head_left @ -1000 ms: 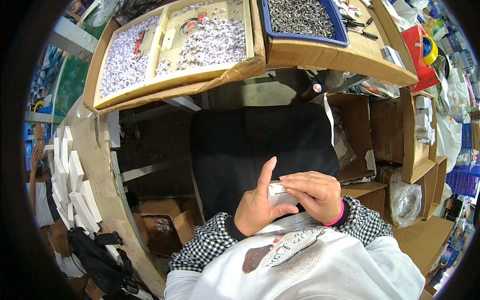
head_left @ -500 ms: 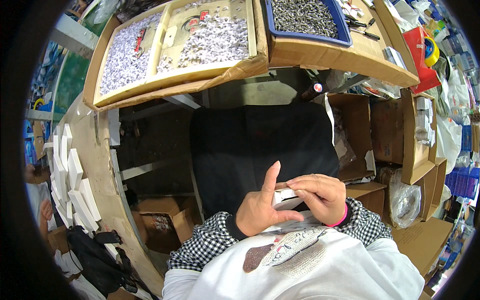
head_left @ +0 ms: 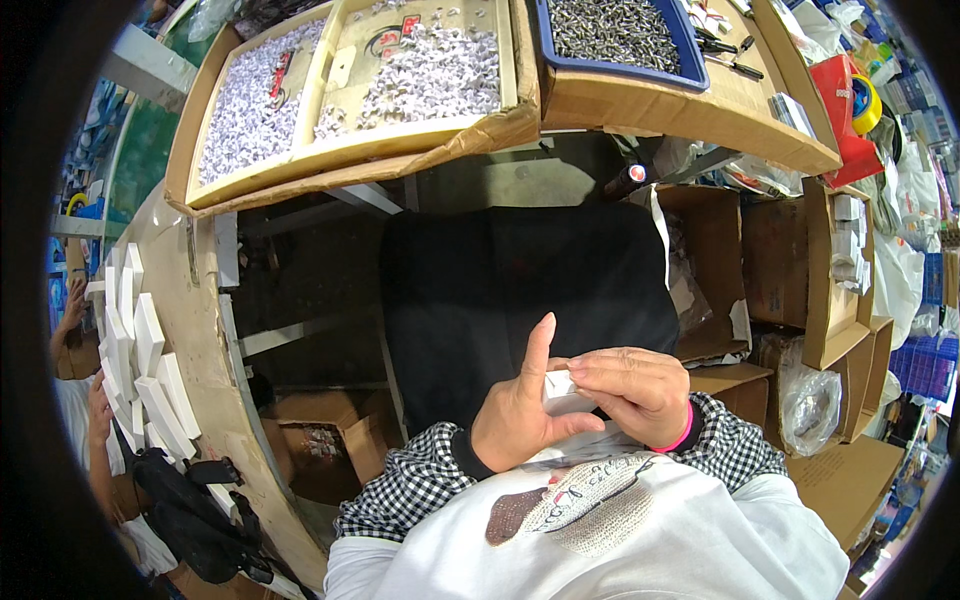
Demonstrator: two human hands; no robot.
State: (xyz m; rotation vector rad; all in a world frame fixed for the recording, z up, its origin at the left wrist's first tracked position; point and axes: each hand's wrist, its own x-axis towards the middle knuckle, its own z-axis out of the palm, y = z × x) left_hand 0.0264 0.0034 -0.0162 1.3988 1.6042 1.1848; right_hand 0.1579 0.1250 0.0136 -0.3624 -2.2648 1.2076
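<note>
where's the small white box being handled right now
In the head view, the small white box is right of centre in the lower half, between the left hand and the right hand, in front of the white shirt.

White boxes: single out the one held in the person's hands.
The white box between the left hand and right hand; unlike it, the white boxes heaped on the table at picture left lie apart from both these hands.

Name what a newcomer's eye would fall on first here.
Probably the wooden tray of small white pieces, upper left, and the blue bin of metallic parts, top right of centre. Then the small white box between the left hand and right hand, below centre, and flat white boxes piled far left.
</note>
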